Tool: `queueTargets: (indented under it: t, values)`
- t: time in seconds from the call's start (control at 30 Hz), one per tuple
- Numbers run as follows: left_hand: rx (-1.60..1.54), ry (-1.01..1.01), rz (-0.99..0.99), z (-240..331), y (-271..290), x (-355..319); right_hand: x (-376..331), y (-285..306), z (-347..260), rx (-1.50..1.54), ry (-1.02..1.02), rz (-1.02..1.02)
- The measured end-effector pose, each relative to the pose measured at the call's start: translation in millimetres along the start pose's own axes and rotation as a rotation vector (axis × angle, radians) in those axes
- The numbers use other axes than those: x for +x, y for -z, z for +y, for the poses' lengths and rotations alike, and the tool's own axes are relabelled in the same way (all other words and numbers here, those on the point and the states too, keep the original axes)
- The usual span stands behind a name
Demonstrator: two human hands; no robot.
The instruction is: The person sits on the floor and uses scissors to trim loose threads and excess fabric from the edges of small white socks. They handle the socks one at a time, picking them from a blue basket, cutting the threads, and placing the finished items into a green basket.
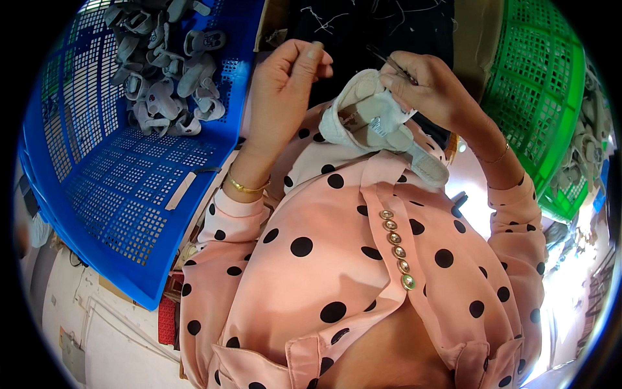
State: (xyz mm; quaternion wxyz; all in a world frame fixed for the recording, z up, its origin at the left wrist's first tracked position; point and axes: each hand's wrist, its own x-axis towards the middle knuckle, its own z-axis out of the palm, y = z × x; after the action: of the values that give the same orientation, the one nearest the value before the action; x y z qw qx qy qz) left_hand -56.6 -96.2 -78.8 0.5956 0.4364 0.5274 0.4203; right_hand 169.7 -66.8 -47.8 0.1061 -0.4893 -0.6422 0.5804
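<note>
My right hand (421, 84) grips a pair of small metal thread snips (403, 70), their tips pointing up and left. The same hand holds the edge of a pale grey-white shoe upper (343, 126). A strap hangs from the upper toward my lap, and a small printed label shows on its lining. Left of it, my left hand (285, 81) is raised with its fingers curled and thumb pressed to them; whether anything thin is pinched there, I cannot make out. That hand is apart from the upper.
On my left, a blue plastic basket (129, 188) holds a heap of similar grey uppers (162, 84). A green basket (538, 84) stands on my right, with more pale uppers (583, 155) beyond it. Loose white threads (317, 19) lie on dark cloth ahead.
</note>
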Motion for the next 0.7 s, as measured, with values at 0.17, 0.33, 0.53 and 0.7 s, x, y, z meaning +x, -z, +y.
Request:
queueTargets:
  t: [0.17, 0.33, 0.53, 0.7]
  values:
    - [0.672, 0.012, -0.235, 27, 4, -21, 0, 2, -5, -0.238, 0.080, 0.246]
    - [0.601, -0.078, 0.000, 18, -19, -22, -2, 2, -21, -0.212, 0.255, 0.492]
    - [0.482, -0.212, -0.056, 31, -9, 7, -16, 1, -40, -0.287, 0.270, 0.508]
    - [0.421, -0.274, -0.180, 49, -16, 23, -19, 12, -32, -0.636, 0.401, 0.496]
